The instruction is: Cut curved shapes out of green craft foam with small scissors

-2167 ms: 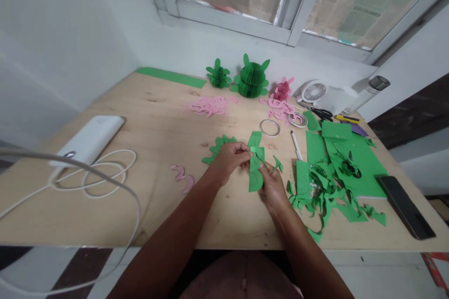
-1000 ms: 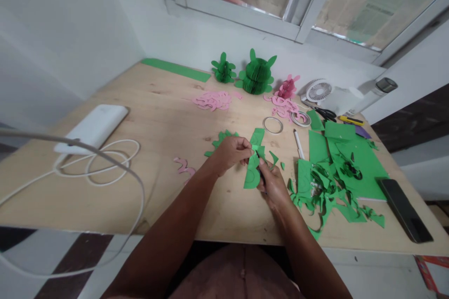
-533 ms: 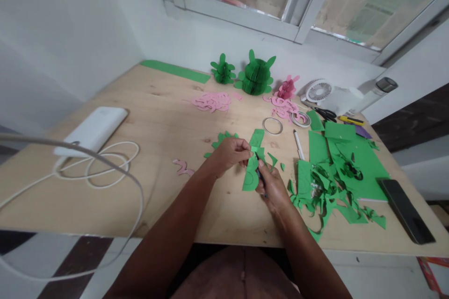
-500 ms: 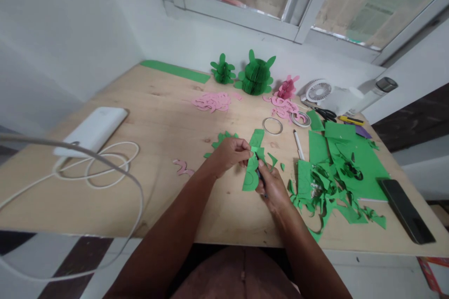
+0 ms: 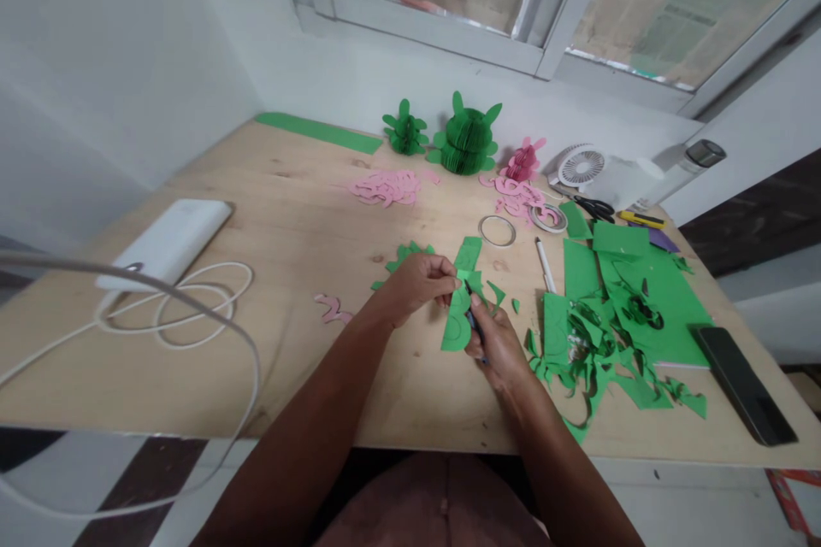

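My left hand (image 5: 423,282) pinches the upper edge of a green paper piece (image 5: 456,329) with a scalloped right side and drawn curves. Dark-handled scissors (image 5: 475,326) are gripped in my right hand (image 5: 497,338), their blades at the paper's right edge, close to my left fingertips. Another green strip (image 5: 469,252) lies just beyond my hands. Small green offcuts (image 5: 496,292) rest to the right. Behind my left wrist lie green scalloped cutouts (image 5: 410,251), partly hidden. A pink curved scrap (image 5: 330,308) is left of my forearm.
Green scraps (image 5: 590,342) and a phone (image 5: 744,385) lie right, near a white pen (image 5: 545,263). Folded paper figures (image 5: 467,141), pink cutouts (image 5: 388,186) and a small fan (image 5: 581,165) are at the back. A white power bank (image 5: 170,239) and cable (image 5: 211,308) occupy the left.
The scissors and my right hand have shifted very slightly against the green paper, whose lower part is turned a little. My left hand keeps its pinch.
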Demonstrator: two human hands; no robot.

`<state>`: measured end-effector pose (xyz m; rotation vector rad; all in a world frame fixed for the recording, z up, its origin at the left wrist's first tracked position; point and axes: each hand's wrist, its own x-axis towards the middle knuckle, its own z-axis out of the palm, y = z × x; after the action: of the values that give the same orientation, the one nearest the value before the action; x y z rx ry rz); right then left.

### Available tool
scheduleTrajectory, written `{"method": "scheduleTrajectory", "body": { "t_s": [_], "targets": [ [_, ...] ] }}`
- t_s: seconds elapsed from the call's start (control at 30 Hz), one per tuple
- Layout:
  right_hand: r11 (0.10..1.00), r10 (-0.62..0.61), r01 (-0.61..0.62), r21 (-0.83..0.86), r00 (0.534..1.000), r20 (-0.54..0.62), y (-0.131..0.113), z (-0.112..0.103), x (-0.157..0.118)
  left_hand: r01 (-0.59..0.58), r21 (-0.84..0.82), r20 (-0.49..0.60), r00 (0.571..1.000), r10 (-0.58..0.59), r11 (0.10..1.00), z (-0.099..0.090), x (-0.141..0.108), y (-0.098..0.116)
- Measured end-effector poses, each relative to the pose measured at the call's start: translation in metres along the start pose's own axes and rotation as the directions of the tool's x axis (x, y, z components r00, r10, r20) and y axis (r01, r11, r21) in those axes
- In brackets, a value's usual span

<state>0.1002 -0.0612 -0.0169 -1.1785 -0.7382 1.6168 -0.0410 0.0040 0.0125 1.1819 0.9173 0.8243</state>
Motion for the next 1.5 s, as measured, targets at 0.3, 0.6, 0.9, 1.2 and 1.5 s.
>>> {"method": "scheduleTrajectory", "body": {
  "t_s": [0.3,0.6,0.9,1.2,1.5],
  "targets": [
    [1.0,-0.003,0.002,-0.005,0.999,-0.038,-0.003,0.003,-0.002,0.017,-0.029,0.028,0.999,-0.016,0.999,-0.002,0.001,-0.004],
    [0.999,-0.031,0.03,-0.022,0.999,-0.021,0.0,-0.002,0.0,-0.002,-0.102,0.007,1.0,0.002,0.995,0.004,0.001,-0.003],
    [0.994,-0.063,0.062,-0.086,0.998,-0.006,-0.001,-0.001,-0.002,0.002,-0.134,-0.044,0.999,-0.008,0.991,0.001,0.004,-0.005],
    [0.983,-0.072,0.075,-0.168,0.997,0.027,-0.004,-0.015,-0.004,-0.038,-0.236,-0.224,0.975,-0.016,0.971,-0.009,0.001,0.003],
    [0.973,-0.091,0.093,-0.213,0.996,0.019,-0.024,-0.002,-0.009,-0.037,-0.129,-0.267,0.964,0.001,0.991,0.0,0.001,0.003]
  ]
}}
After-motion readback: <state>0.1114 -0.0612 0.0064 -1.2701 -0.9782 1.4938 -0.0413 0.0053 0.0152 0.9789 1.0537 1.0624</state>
